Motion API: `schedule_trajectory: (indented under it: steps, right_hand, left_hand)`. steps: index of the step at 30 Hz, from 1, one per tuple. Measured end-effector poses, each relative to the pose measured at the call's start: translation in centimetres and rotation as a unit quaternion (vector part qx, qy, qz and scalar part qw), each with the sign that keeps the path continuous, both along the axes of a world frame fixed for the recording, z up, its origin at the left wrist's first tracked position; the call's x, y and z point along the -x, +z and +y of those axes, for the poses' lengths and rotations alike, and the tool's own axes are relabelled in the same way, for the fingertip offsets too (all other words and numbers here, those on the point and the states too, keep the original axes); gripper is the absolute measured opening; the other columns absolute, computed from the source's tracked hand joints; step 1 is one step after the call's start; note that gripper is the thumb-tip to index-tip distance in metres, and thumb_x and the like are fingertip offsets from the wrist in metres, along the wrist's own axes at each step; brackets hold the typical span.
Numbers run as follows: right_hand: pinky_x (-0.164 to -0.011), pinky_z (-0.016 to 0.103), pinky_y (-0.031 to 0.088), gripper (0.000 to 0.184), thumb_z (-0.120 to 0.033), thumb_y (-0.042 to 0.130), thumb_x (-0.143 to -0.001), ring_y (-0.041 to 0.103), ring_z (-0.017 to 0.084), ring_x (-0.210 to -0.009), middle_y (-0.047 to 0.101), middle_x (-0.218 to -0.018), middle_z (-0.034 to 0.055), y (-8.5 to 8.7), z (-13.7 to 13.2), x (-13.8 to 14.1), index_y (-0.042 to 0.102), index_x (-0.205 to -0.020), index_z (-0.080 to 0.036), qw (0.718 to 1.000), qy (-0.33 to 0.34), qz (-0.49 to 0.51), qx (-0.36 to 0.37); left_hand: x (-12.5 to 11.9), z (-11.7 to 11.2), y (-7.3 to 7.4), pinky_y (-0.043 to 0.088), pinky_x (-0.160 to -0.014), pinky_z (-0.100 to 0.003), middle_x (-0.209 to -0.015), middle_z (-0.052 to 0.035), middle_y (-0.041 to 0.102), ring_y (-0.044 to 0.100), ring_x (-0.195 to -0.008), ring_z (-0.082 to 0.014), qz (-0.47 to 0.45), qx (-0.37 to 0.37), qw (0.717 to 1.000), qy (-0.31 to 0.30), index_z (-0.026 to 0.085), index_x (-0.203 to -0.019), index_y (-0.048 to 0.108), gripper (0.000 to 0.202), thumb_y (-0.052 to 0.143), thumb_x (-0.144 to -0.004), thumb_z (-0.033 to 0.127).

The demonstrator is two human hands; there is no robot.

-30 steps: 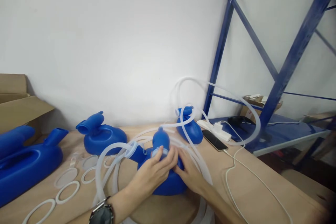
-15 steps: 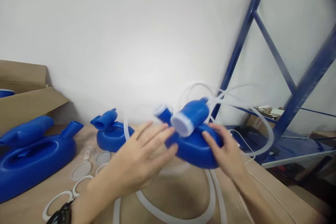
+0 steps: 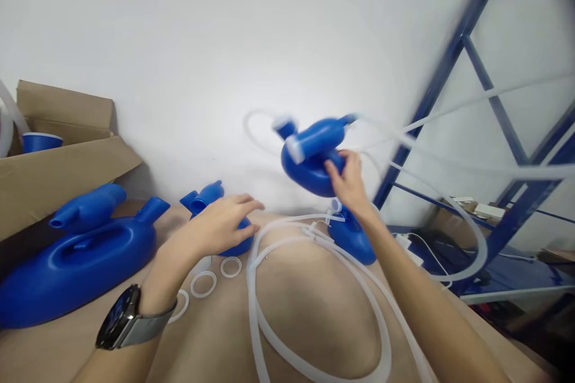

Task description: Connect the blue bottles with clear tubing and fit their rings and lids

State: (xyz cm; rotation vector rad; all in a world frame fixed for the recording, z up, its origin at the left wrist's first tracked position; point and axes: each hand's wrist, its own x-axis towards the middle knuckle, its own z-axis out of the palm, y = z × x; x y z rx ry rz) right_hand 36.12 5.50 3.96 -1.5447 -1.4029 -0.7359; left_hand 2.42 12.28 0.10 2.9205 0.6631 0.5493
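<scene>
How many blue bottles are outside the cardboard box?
4: held bottle in the right hand; leftmost bottle; middle bottle partly behind the left hand; fourth bottle beside the right forearm. Others may be hidden.

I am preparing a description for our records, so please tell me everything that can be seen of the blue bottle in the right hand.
The blue bottle looks like smooth plastic, with a rounded body, a thick upper neck ending in a whitish mouth, and a shorter spout beside it. The right hand grips its right end, holding it tilted in the air before the white wall. A pale tube shows near the neck's narrow tip; blur hides whether they join.
</scene>
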Motion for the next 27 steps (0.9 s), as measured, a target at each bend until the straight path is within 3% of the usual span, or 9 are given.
schedule_trajectory:
  steps: [3, 5, 8, 11, 14, 17, 23, 27]
  right_hand:
    - [-0.108, 0.053, 0.045, 0.049, -0.062, 0.042, -0.102, 0.056, 0.032, -0.116, 0.061, -0.121, 0.0173, -6.3, 5.1, -0.6, 0.054, -0.120, -0.018, 0.998, 0.031, -0.010, 0.057]
    - [-0.106, 0.052, 0.047, 0.045, -0.058, 0.041, -0.103, 0.059, 0.032, -0.113, 0.063, -0.117, 0.0165, -9.8, 7.6, -1.0, 0.056, -0.117, -0.018, 0.995, 0.040, -0.008, 0.089]
    - [-0.104, 0.052, 0.048, 0.042, -0.055, 0.040, -0.104, 0.061, 0.032, -0.110, 0.064, -0.116, 0.0161, -13.5, 10.4, -2.0, 0.058, -0.117, -0.020, 0.991, 0.042, 0.001, 0.126]
    - [-0.110, 0.055, 0.044, 0.041, -0.054, 0.041, -0.105, 0.057, 0.033, -0.120, 0.063, -0.125, 0.0176, -15.9, 12.7, -2.8, 0.061, -0.118, -0.020, 0.987, 0.039, 0.006, 0.155]
    - [-0.116, 0.060, 0.036, 0.043, -0.053, 0.042, -0.105, 0.047, 0.037, -0.136, 0.054, -0.141, 0.0206, -17.7, 14.7, -3.1, 0.062, -0.122, -0.019, 0.985, 0.025, 0.009, 0.173]
    - [-0.119, 0.059, 0.033, 0.042, -0.052, 0.045, -0.105, 0.045, 0.036, -0.139, 0.052, -0.146, 0.0185, -18.7, 16.1, -3.4, 0.063, -0.128, -0.021, 0.980, 0.016, 0.006, 0.196]
    - [-0.104, 0.052, 0.052, 0.036, -0.041, 0.063, -0.103, 0.064, 0.027, -0.120, 0.064, -0.133, 0.0107, -19.1, 16.8, -5.3, 0.063, -0.131, -0.019, 0.969, 0.002, 0.007, 0.248]
    - [-0.104, 0.051, 0.054, 0.035, -0.039, 0.063, -0.104, 0.064, 0.027, -0.121, 0.063, -0.137, 0.0110, -19.1, 15.5, -6.6, 0.064, -0.132, -0.019, 0.965, -0.018, 0.006, 0.261]
  left_hand:
    - [-0.8, 1.5, -1.3, 0.049, -0.108, -0.041, -0.144, -0.0110, 0.063, 0.062, -0.129, -0.0288, 0.065, 0.055, 0.996, 0.029, 0.022, -0.147, 0.055, 0.050, 0.051, -0.100, 0.039]
    - [-2.0, 1.9, -2.9, 0.049, -0.107, -0.044, -0.144, -0.0149, 0.064, 0.063, -0.129, -0.0322, 0.100, 0.068, 0.991, 0.062, 0.020, -0.147, 0.055, 0.052, 0.053, -0.100, 0.040]
    - [-5.3, 1.2, -6.4, 0.048, -0.106, -0.057, -0.136, -0.0218, 0.068, 0.061, -0.130, -0.0414, 0.156, 0.075, 0.980, 0.099, 0.018, -0.131, 0.069, 0.046, 0.061, -0.096, 0.046]
    - [-8.6, -0.6, -10.5, 0.044, -0.110, -0.061, -0.132, -0.0209, 0.071, 0.057, -0.135, -0.0412, 0.213, 0.082, 0.967, 0.110, 0.017, -0.124, 0.072, 0.050, 0.079, -0.084, 0.046]
    - [-10.1, -2.1, -14.0, 0.055, -0.094, -0.052, -0.123, -0.0201, 0.073, 0.068, -0.117, -0.0364, 0.230, 0.078, 0.963, 0.114, 0.013, -0.140, 0.060, 0.062, 0.078, -0.086, 0.037]
    - [-9.9, -2.5, -16.2, 0.056, -0.082, -0.042, -0.118, -0.0240, 0.073, 0.071, -0.105, -0.0341, 0.196, 0.057, 0.976, 0.077, 0.012, -0.148, 0.052, 0.059, 0.064, -0.091, 0.018]
    - [-9.3, -1.2, -17.8, 0.053, -0.070, -0.037, -0.108, -0.0229, 0.074, 0.073, -0.089, -0.0326, 0.178, 0.044, 0.981, 0.057, 0.012, -0.147, 0.054, 0.066, 0.069, -0.083, 0.013]
    - [-9.2, -1.3, -18.5, 0.053, -0.064, -0.035, -0.102, -0.0173, 0.077, 0.074, -0.085, -0.0327, 0.171, 0.052, 0.983, 0.040, 0.019, -0.150, 0.051, 0.075, 0.078, -0.081, 0.025]
